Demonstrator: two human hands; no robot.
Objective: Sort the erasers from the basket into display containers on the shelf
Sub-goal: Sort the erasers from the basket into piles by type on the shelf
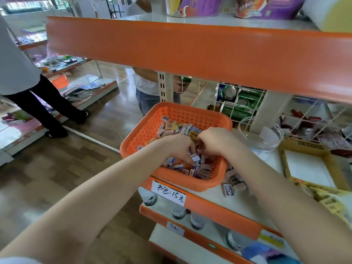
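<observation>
An orange shelf lip [190,50] cuts across the upper view and hides the top of the shelving bay behind it. Past it, one person in black trousers [43,103] stands in the aisle at left, and another in jeans [150,100] stands just behind the shelf's white upright. Green cans [242,105] sit in a wire rack at the back of the shelf. A handwritten price label [171,191] is stuck to the shelf's front edge, with bottles [179,210] standing on the tier below.

An orange perforated basket [144,134] sits at the shelf's front left corner, heaped with small wrapped erasers [182,128]. To its right stand a clear glass bowl [261,134], with what looks like a white slip inside, and an open yellow cardboard box [312,164] showing a bare white floor. A few loose erasers [232,183] lie on the shelf just beside the basket's right wall.

Both bare arms reach into the basket. The left hand [177,147] and right hand [215,141] are close together, almost touching, with their fingers curled down into the eraser pile. The fingertips are buried or turned away, so it cannot be told whether either hand actually grips an eraser.
</observation>
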